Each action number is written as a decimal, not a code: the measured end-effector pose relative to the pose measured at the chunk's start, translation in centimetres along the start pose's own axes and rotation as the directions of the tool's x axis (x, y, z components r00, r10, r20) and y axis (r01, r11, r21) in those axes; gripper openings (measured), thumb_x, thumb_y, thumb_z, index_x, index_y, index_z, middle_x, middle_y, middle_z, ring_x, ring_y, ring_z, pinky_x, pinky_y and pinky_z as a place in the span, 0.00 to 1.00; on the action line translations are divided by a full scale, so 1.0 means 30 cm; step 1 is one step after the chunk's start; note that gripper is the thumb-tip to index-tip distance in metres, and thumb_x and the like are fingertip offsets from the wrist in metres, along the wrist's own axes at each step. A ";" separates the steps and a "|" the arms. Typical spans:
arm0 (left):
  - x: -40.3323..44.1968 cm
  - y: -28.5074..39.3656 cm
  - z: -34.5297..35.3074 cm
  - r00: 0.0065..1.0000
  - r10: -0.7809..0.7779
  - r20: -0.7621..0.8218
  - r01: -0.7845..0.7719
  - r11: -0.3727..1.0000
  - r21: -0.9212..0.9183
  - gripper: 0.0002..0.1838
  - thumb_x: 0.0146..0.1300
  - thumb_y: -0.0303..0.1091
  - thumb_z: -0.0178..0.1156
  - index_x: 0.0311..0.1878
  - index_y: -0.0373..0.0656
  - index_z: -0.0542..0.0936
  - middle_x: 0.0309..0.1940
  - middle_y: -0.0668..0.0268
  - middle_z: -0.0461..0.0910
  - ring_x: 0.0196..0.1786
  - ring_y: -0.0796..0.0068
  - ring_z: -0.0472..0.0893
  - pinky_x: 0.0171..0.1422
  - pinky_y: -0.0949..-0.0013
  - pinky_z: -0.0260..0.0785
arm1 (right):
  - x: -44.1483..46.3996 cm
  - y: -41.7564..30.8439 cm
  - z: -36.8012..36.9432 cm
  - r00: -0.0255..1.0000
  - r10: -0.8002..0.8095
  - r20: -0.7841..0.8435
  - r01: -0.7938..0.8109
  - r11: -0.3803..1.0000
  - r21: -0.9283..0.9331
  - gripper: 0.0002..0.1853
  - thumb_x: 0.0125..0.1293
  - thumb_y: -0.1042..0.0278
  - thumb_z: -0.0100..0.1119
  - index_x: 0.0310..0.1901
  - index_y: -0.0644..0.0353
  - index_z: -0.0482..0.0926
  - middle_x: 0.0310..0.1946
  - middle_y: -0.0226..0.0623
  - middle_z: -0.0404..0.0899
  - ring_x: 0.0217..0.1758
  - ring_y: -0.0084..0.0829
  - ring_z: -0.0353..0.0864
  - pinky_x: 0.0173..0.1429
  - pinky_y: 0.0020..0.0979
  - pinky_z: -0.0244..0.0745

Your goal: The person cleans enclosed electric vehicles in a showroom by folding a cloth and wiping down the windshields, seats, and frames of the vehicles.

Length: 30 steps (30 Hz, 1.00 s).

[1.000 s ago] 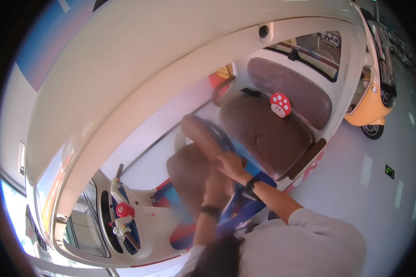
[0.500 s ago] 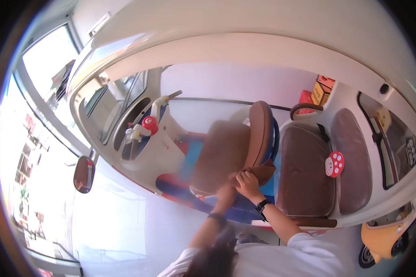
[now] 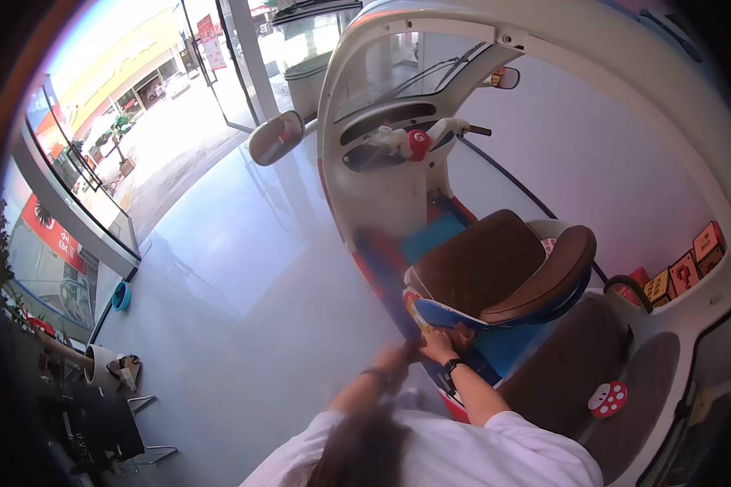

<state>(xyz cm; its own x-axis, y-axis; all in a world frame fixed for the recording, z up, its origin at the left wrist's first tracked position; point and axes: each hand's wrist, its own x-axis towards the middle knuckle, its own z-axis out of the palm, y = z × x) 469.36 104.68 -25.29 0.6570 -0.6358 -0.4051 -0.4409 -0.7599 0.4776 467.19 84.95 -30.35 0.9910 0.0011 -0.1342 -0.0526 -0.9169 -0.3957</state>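
Observation:
My right hand (image 3: pixel 439 345), with a black watch on its wrist, is closed on a brown cloth (image 3: pixel 464 335) beside the driver's seat. Close by on the left is my left hand (image 3: pixel 396 357), smeared by motion, so its fingers cannot be made out. Both hands are low at the open side of a small white vehicle, near the blue side of the seat base. The brown seat cushion (image 3: pixel 483 260) and its curved brown backrest (image 3: pixel 544 276) lie just beyond them.
Behind the driver's seat is a brown rear bench (image 3: pixel 556 357) with a red-and-white mushroom cushion (image 3: pixel 607 399). Handlebars (image 3: pixel 418 144) stand at the front, and a side mirror (image 3: pixel 276 138) sticks out. Block-patterned boxes (image 3: pixel 685 272) are at right. A black chair (image 3: pixel 105 418) stands lower left.
My view has turned toward the vehicle's front and the glass doors. My hands have moved from the top of the backrest side to lower beside the seat base, the cloth moving with the right one.

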 end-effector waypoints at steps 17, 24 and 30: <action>-1.362 -0.798 0.128 0.729 -0.638 0.248 0.647 0.524 -0.554 0.18 0.63 0.38 0.61 0.55 0.45 0.85 0.53 0.55 0.84 0.57 0.58 0.82 0.61 0.59 0.74 | -0.127 -1.160 0.670 0.573 -0.323 0.754 0.161 0.946 0.283 0.25 0.53 0.51 0.72 0.49 0.59 0.85 0.37 0.41 0.88 0.39 0.37 0.88 0.44 0.36 0.82; -1.906 -1.021 0.247 0.428 -0.887 0.174 0.525 0.087 -0.847 0.20 0.60 0.48 0.62 0.48 0.44 0.85 0.36 0.61 0.88 0.40 0.62 0.87 0.46 0.60 0.80 | -0.267 -1.683 0.973 0.469 -0.492 0.734 0.327 0.868 0.374 0.19 0.64 0.56 0.65 0.48 0.63 0.87 0.37 0.42 0.88 0.39 0.31 0.87 0.45 0.34 0.81; -2.340 -0.999 0.544 -0.037 -0.989 0.145 0.191 -0.149 -0.970 0.15 0.60 0.43 0.61 0.37 0.40 0.85 0.28 0.64 0.87 0.30 0.66 0.87 0.38 0.64 0.78 | -0.408 -2.188 1.217 0.152 -0.558 0.815 0.346 0.803 0.485 0.17 0.67 0.58 0.63 0.43 0.66 0.88 0.31 0.34 0.87 0.37 0.24 0.85 0.42 0.27 0.78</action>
<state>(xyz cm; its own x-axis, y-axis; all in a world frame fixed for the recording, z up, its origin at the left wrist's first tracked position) 426.47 169.87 -23.88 0.3231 0.7552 -0.5703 0.7846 0.1232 0.6076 454.01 159.71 -35.90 0.0798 0.8377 -0.5403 0.2405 -0.5422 -0.8051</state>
